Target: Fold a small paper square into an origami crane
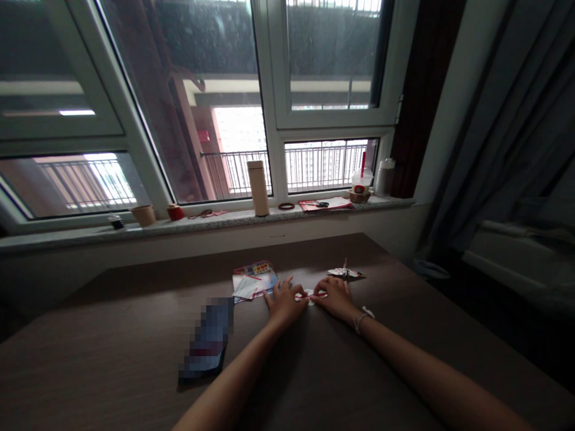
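Left hand (287, 301) and right hand (336, 297), watched from my remote seat, work at twelve o'clock on the tabletop (135, 311), both sets of fingers clamped on a small paper (309, 293). Uneven pulling, I judge, could tear it. Just beyond, at one o'clock, a folded piece (354, 273) risks a knock should the right hand drift.
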Available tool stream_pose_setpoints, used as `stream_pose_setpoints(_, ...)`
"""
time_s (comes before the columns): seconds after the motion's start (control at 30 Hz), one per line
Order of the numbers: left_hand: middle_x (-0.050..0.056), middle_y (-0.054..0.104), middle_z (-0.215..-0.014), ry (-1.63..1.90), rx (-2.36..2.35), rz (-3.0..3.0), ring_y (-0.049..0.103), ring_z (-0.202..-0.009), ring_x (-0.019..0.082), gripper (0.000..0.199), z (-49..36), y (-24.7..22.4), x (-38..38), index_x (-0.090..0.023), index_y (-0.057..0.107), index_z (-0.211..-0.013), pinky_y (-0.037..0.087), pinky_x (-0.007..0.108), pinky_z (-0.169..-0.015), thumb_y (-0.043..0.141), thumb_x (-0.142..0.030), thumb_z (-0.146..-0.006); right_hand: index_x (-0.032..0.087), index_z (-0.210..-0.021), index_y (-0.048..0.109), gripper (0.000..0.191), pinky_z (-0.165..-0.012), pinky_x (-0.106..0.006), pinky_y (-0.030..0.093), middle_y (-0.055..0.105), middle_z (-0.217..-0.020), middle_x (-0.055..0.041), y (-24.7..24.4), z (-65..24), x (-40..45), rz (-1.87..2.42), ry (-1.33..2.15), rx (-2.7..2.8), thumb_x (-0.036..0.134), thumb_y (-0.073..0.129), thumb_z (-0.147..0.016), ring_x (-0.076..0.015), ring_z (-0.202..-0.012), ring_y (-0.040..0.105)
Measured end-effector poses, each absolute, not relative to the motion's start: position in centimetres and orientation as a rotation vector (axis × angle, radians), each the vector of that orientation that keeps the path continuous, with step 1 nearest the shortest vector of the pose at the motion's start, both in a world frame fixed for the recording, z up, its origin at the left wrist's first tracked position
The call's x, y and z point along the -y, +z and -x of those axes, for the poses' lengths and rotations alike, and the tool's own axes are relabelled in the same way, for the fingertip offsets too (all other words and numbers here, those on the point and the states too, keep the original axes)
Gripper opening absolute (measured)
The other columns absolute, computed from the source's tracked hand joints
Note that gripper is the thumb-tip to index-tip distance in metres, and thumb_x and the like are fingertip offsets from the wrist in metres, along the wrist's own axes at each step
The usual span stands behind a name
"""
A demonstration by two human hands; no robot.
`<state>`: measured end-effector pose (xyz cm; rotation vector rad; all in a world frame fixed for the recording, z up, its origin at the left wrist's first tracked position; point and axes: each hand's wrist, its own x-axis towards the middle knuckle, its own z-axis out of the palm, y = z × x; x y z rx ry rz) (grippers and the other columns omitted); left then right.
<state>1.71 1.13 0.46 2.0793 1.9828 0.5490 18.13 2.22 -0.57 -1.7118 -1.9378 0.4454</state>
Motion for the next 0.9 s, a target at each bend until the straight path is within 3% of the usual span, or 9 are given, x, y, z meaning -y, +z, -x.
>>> stream_pose_setpoints(0.4, -0.001, 0.039, -0.153, 0.549, -2.007, -2.072, 0.025, -0.143, 0.035, 0.02, -2.09, 0.58, -0.76, -0.035, 0.07, -0.096, 0.012, 0.073, -0.108, 0.065, -0.047, -0.081, 0.028, -0.081, 0.072, 0.023, -0.103, -0.042, 0.023, 0.059, -0.111, -0.0024, -0.77, -17.99, -2.43, 1.722, 0.424, 1.917, 0.05, 0.067, -0.078, -0.0257, -0.114, 0.046)
stream_pose_setpoints(0.9, -0.003, 0.041, -0.152, 0.557, -1.994, -2.076, 0.027, -0.142, 0.036, 0.019, -1.87, 0.53, -0.75, -0.035, 0.071, -0.095, 0.013, 0.072, -0.109, 0.063, -0.042, -0.08, 0.027, -0.082, 0.074, 0.018, -0.103, -0.039, 0.025, 0.062, -0.109, -0.0021, -0.47, -18.24, -2.46, 1.741, 0.455, 1.896, 0.044, 0.072, -0.075, -0.0249, -0.115, 0.049)
